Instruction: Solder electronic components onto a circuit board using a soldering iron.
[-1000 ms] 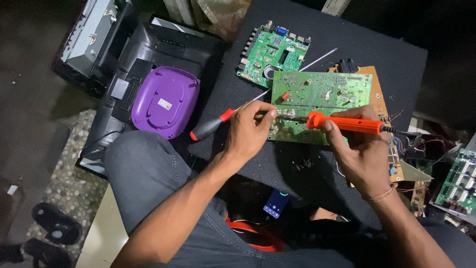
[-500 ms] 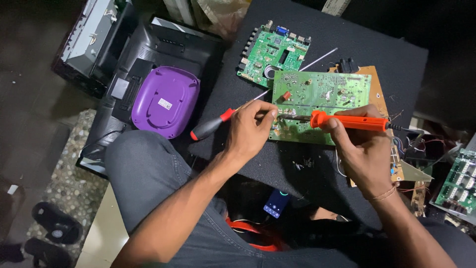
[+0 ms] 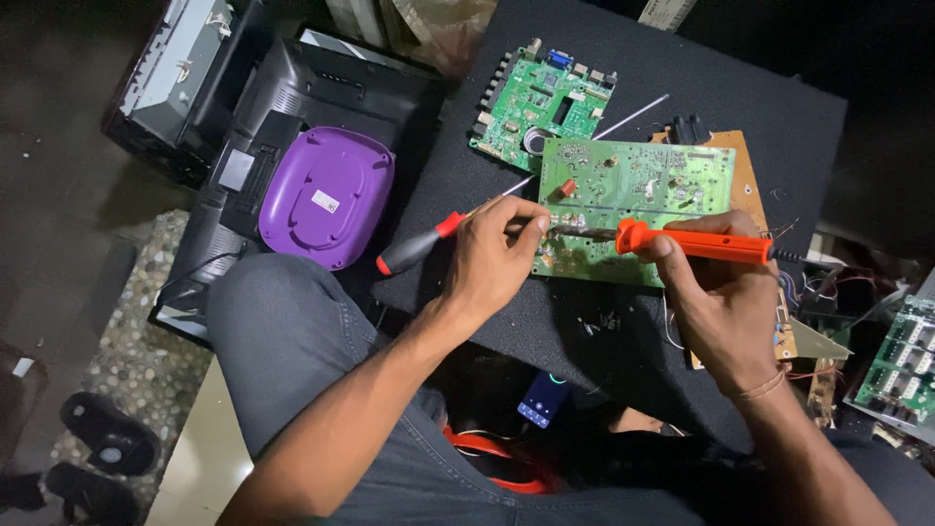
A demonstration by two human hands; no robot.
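Note:
A green circuit board [image 3: 643, 195] lies solder side up on a black cloth-covered table [image 3: 760, 88]. My right hand [image 3: 716, 302] grips an orange soldering iron [image 3: 696, 244], and its metal tip touches the board's lower left part. My left hand [image 3: 492, 258] rests at the board's left edge. Its thumb and forefinger are pinched on something thin, seemingly solder wire, right at the iron's tip. A screwdriver with a red and black handle [image 3: 414, 251] lies under my left hand, its long shaft running up to the right beneath the board.
A second green circuit board [image 3: 531, 102] lies behind the first, and a brown board [image 3: 745, 161] sits under it. A purple oval device [image 3: 326, 195] rests on a black casing [image 3: 243, 166] at the left. More boards and wires [image 3: 896, 360] crowd the right edge. A phone [image 3: 543, 399] lies by my knees.
The soldering iron has shifted slightly to the right along the board. My left hand has stayed pinched at the iron's tip.

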